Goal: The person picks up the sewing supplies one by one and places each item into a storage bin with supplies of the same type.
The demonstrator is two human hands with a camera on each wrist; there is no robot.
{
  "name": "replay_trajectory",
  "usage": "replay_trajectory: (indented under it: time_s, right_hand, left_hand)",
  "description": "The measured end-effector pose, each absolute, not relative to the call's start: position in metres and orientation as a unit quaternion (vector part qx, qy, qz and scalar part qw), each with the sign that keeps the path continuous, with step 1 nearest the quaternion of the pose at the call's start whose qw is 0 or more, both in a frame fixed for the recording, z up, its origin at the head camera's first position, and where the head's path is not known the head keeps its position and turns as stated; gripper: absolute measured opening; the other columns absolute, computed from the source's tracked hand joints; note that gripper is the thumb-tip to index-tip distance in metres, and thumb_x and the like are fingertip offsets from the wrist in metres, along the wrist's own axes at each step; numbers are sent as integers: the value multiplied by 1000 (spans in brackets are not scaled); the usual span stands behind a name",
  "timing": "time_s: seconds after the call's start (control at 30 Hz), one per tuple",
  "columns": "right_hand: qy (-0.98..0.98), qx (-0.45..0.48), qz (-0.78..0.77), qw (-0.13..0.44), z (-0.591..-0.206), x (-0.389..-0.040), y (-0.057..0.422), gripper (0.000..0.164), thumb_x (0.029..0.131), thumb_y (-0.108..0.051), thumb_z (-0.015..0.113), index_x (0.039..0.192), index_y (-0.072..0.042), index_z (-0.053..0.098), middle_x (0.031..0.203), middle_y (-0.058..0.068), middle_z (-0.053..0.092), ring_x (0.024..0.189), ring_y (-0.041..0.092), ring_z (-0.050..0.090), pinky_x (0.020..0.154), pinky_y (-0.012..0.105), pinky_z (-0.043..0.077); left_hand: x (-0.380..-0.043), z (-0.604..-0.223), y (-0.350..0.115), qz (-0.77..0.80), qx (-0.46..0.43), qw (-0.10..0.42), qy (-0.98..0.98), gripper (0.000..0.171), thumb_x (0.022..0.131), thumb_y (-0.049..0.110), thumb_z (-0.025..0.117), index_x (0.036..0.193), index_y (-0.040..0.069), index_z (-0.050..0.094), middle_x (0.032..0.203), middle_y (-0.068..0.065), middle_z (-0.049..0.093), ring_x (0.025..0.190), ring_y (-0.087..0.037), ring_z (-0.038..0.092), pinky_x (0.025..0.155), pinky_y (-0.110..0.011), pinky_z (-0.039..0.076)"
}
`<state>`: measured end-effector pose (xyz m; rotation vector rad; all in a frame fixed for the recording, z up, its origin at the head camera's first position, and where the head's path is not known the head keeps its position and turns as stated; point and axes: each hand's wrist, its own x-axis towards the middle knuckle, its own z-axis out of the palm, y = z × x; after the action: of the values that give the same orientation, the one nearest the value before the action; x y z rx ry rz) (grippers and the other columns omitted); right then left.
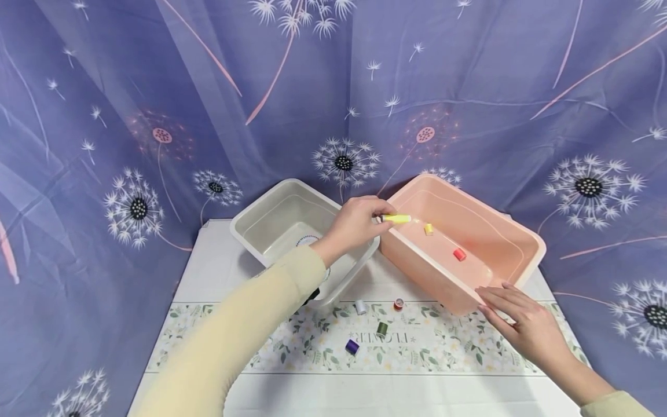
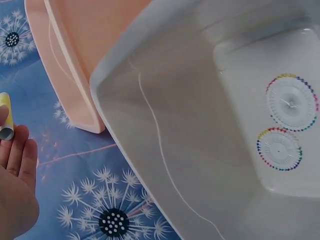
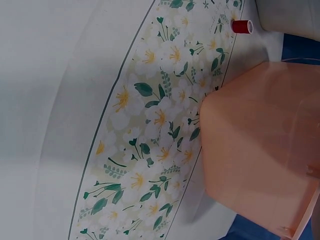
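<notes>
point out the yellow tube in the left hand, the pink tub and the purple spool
Yellow tube (image 1: pixel 399 219), head view: middle of its exposed length.
Pink tub (image 1: pixel 423 272), head view: outer near wall.
Purple spool (image 1: pixel 352 347), head view: middle of its side.

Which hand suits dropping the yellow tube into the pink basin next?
Likely the left hand: it pinches the yellow tube beside the pink basin; the right hand rests on the rim.

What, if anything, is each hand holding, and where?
The left hand pinches a slim yellow cylinder near its grey end; the right hand touches the rectangular pink plastic bin's rim.
</notes>
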<state>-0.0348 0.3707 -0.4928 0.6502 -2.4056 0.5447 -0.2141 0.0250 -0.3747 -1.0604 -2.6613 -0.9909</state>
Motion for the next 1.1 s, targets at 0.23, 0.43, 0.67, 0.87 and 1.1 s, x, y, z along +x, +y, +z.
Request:
replay_trajectory:
  time_s: [0.23, 0.43, 0.67, 0.87, 1.1]
  right_hand:
    - [-904, 240, 204, 290, -493, -34, 371, 62, 109, -61, 50, 114, -9, 83, 109, 13, 81, 141, -19, 35, 124, 16, 31]
    - [-905, 238, 207, 285, -493, -34, 371, 63, 109, -62, 49, 114, -10, 83, 109, 12, 81, 140, -19, 35, 124, 15, 30]
    - [-907, 236, 207, 282, -493, -34, 371, 62, 109, -62, 49, 115, -10, 83, 109, 12, 81, 140, -20, 35, 123, 14, 30]
    - [-906, 236, 205, 285, -494, -36, 372, 61, 109, -62, 50, 116, -11, 83, 111, 11, 81, 141, -18, 35, 123, 14, 30]
    - [-906, 233, 205, 288, -494, -36, 373, 61, 108, -63, 50, 115, -12, 83, 110, 11, 81, 141, -18, 36, 123, 13, 30]
  left_hand:
    - [-221, -376, 51, -306, -354, 53, -882, 18, 96, 18, 82, 113, 14, 83, 104, 1, 79, 91, -13, 70, 82, -21, 52]
    - [-225, -379, 71, -284, -353, 46, -890, 17, 97, 20, 81, 114, 16, 82, 109, 4, 79, 94, -9, 70, 84, -19, 52]
    - [-226, -386, 90, -258, -343, 37, -902, 16, 99, 24, 80, 114, 20, 81, 107, 9, 78, 91, -6, 66, 84, -21, 51]
    - [-227, -392, 102, -235, -335, 41, -912, 14, 99, 26, 80, 112, 22, 81, 106, 11, 76, 95, -5, 64, 86, -21, 52]
    - [-227, -397, 115, -214, -317, 33, -923, 15, 98, 29, 81, 113, 26, 82, 109, 12, 76, 101, -4, 66, 87, -20, 53]
